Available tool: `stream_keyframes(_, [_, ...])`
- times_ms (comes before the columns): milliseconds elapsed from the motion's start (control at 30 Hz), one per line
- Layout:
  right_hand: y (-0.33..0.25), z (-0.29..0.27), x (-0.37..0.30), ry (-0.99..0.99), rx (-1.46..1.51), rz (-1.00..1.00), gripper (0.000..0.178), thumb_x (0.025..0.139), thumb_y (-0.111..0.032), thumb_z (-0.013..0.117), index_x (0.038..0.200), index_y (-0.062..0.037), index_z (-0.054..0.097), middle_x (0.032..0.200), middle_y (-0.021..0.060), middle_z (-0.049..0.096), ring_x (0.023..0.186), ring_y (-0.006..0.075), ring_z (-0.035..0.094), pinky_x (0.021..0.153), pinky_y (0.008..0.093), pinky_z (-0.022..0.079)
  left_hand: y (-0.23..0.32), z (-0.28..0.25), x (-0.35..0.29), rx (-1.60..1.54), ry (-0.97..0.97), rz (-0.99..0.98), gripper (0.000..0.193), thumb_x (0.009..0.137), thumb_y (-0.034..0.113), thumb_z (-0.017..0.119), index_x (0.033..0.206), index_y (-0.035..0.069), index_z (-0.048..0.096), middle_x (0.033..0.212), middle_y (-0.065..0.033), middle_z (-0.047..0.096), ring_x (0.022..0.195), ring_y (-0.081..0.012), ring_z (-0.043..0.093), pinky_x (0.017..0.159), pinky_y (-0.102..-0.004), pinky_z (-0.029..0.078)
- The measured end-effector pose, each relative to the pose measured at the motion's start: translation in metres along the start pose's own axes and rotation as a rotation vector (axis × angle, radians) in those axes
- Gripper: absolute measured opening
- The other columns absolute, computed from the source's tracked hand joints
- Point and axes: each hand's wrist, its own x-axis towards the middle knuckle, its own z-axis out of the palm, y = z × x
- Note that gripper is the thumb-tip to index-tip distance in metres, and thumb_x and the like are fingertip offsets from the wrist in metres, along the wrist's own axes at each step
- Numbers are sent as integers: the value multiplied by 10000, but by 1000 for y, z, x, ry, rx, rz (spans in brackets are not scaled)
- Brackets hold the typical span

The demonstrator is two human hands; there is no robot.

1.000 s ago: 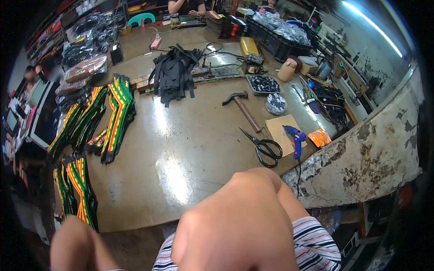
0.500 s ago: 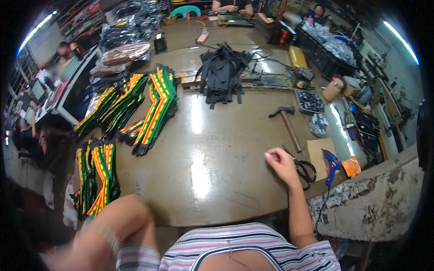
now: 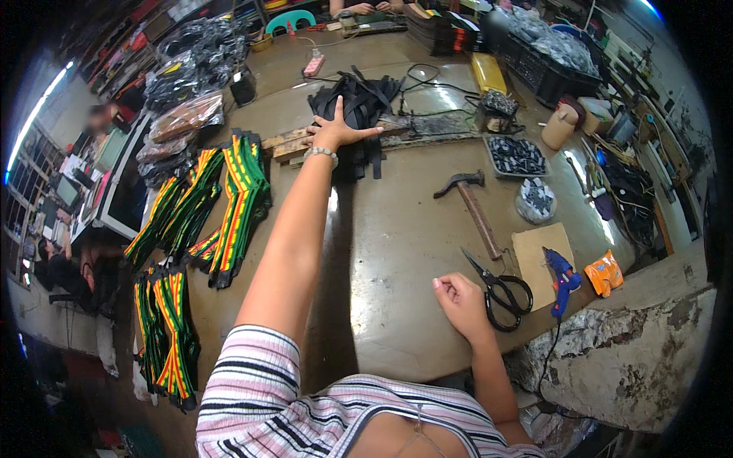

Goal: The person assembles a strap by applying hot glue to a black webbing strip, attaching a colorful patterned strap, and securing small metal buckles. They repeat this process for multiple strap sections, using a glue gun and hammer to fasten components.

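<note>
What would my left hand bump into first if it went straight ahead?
Probably the pile of black straps. Your left hand is spread right over its near part, but I can't tell whether they touch.

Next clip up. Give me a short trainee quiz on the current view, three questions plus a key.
1. Which of the person's hands is spread over the black straps?
2. True or false: the bracelet is on the right wrist.
3. Which tool is nearest the right hand? (a) hammer (b) scissors (c) glue gun

Key: 1. The left hand. 2. False; the bracelet is on the left wrist. 3. b.
</note>
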Motion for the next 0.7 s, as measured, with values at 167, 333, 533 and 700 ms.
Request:
stream_keyframes(167, [-4, 2, -4, 2, -108, -90, 174, 901, -202, 690, 882, -30, 677, 764, 97, 629, 565, 200, 565, 550, 331, 462, 14, 16, -20, 151, 231, 48, 1110, 600, 550, 849, 1527, 310, 287, 1435, -303, 376, 1331, -496, 367, 1033, -651, 331])
stream_keyframes(333, [-5, 0, -5, -3, -118, -106, 160, 902, -193, 683, 883, -33, 678, 767, 98, 627, 569, 213, 573, 546, 341, 460, -5, 14, -21, 32, 330, 166, 795, 679, 313, 787, 1388, 162, 460, 1263, -279, 489, 1183, -462, 516, 954, -537, 474])
stream_keyframes(533, [-5, -1, -7, -7, -80, -119, 159, 901, -190, 684, 889, -32, 675, 789, 102, 628, 602, 220, 590, 568, 341, 472, -21, 3, -40, 65, 324, 135, 767, 682, 231, 741, 1382, 122, 448, 1219, -315, 501, 1076, -489, 575, 916, -496, 514])
stream_keyframes(700, [-1, -2, -9, -31, -85, -139, 160, 899, -192, 687, 896, -33, 675, 819, 104, 629, 653, 245, 612, 611, 354, 494, -5, -6, -72, 115, 211, 43, 1127, 634, 520, 850, 1557, 319, 236, 1527, -377, 209, 1373, -557, 310, 1028, -688, 332])
